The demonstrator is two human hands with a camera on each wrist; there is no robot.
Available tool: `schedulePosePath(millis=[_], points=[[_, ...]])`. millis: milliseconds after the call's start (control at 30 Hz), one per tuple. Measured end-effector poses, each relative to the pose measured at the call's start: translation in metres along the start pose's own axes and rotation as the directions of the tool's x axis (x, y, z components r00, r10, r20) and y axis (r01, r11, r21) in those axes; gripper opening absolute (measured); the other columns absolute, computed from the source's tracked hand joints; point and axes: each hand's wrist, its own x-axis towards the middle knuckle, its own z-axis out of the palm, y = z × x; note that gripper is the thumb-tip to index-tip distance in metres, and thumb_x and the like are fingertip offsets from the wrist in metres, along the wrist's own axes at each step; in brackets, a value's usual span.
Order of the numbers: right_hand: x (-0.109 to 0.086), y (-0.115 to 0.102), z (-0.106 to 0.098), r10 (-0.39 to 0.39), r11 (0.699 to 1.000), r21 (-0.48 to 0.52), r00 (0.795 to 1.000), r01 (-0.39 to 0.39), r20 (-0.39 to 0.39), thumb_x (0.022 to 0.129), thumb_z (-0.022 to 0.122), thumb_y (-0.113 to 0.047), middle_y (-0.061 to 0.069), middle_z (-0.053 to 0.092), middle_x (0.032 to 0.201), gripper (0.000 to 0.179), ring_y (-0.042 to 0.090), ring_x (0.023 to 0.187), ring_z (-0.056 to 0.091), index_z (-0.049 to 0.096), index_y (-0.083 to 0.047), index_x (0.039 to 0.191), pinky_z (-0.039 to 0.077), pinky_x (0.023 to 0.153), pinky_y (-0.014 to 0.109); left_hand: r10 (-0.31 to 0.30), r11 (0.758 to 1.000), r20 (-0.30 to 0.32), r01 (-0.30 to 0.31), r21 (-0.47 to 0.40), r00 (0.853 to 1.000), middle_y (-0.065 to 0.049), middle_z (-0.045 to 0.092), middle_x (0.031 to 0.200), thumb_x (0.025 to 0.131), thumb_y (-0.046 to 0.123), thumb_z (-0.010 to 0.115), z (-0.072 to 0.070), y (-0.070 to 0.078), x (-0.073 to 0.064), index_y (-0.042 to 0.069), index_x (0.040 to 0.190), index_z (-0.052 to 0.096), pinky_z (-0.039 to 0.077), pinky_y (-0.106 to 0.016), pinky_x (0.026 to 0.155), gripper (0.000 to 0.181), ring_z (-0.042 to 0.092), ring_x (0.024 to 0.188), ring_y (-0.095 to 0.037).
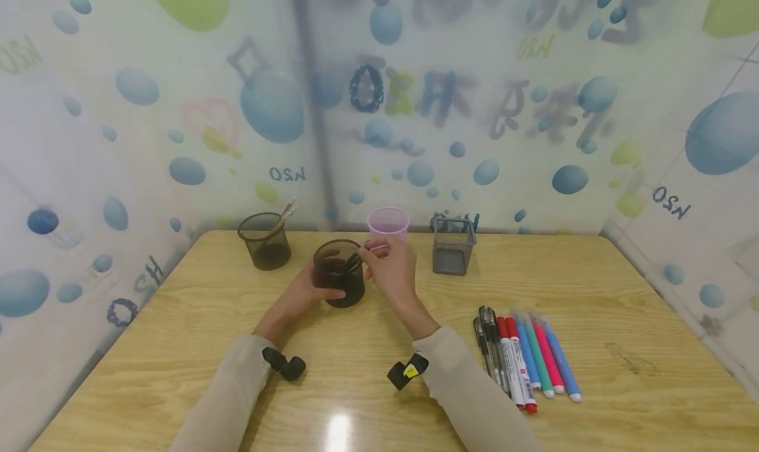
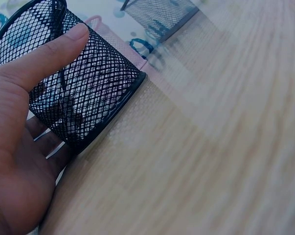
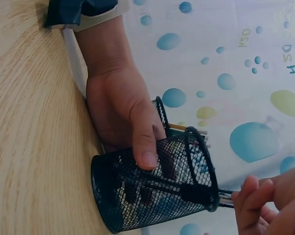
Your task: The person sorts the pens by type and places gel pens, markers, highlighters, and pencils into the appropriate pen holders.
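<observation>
My left hand grips a round black mesh pen cup standing on the table, its thumb across the near side and its fingers behind. In the left wrist view, the thumb lies over the mesh of the tilted-looking cup. At the rim, my right hand pinches a slim black pen that slants down into the cup. From the right wrist view, dark slim shapes show through the mesh, and shafts stick out past the rim to the right fingertips.
Behind stand another black mesh cup with pencil-like sticks, a pink cup and a square grey mesh holder. Black pens, red-capped markers and several coloured felt-tip pens lie side by side on the right.
</observation>
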Motion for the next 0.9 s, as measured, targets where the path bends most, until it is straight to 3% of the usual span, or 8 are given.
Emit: schedulePosePath(millis=[100,267,367,600,900], points=[[-0.001,-0.004,-0.001,0.010,1.000,-0.021,1.000,-0.010,-0.002,0.084,0.072,-0.009,0.012,0.068,0.071,0.014,0.019,0.043,0.058,0.065,0.000,0.092,0.045,0.041,0.024,-0.002,1.000,-0.002,0.002,0.009,1.000,-0.022,0.051,0.132,0.073,-0.006,0.078,0.000,-0.001,0.000,0.000,0.142,0.034,0.037,-0.025,0.101,0.082,0.049,0.121,-0.033],[-0.006,-0.015,-0.009,0.017,0.999,-0.051,1.000,-0.017,-0.004,0.085,0.073,-0.015,0.008,0.069,0.074,0.018,0.030,0.051,0.062,0.066,-0.002,0.096,0.045,0.041,0.025,-0.003,1.000,-0.004,0.003,-0.005,1.000,-0.022,0.051,0.132,0.073,-0.007,0.078,0.000,-0.002,0.000,0.001,0.143,0.034,0.035,-0.024,0.102,0.083,0.048,0.122,-0.033],[-0.009,-0.022,-0.017,0.003,0.998,-0.070,1.000,-0.003,0.003,0.085,0.073,-0.017,0.004,0.069,0.074,0.019,0.030,0.052,0.063,0.067,-0.003,0.098,0.044,0.042,0.025,-0.002,1.000,-0.006,0.002,-0.006,1.000,-0.021,0.052,0.132,0.073,-0.007,0.078,0.000,-0.003,0.000,0.000,0.143,0.034,0.035,-0.024,0.102,0.083,0.048,0.122,-0.032],[-0.024,-0.032,-0.044,-0.040,0.981,-0.189,0.997,0.051,0.059,0.086,0.071,-0.019,0.005,0.069,0.080,0.019,0.022,0.046,0.061,0.067,-0.005,0.100,0.047,0.043,0.030,0.001,1.000,-0.006,-0.001,-0.009,1.000,-0.019,0.054,0.130,0.072,-0.006,0.079,0.001,0.000,-0.001,-0.001,0.142,0.034,0.035,-0.026,0.103,0.083,0.049,0.121,-0.028],[-0.045,-0.027,-0.083,-0.005,0.950,-0.310,0.995,0.037,0.104,0.085,0.073,-0.014,0.005,0.066,0.082,0.019,0.015,0.043,0.056,0.066,-0.008,0.101,0.049,0.046,0.031,-0.031,0.999,-0.006,0.031,0.026,1.000,-0.016,0.054,0.130,0.073,-0.003,0.079,0.001,0.004,-0.001,-0.003,0.141,0.036,0.028,-0.042,0.108,0.081,0.047,0.123,-0.030]])
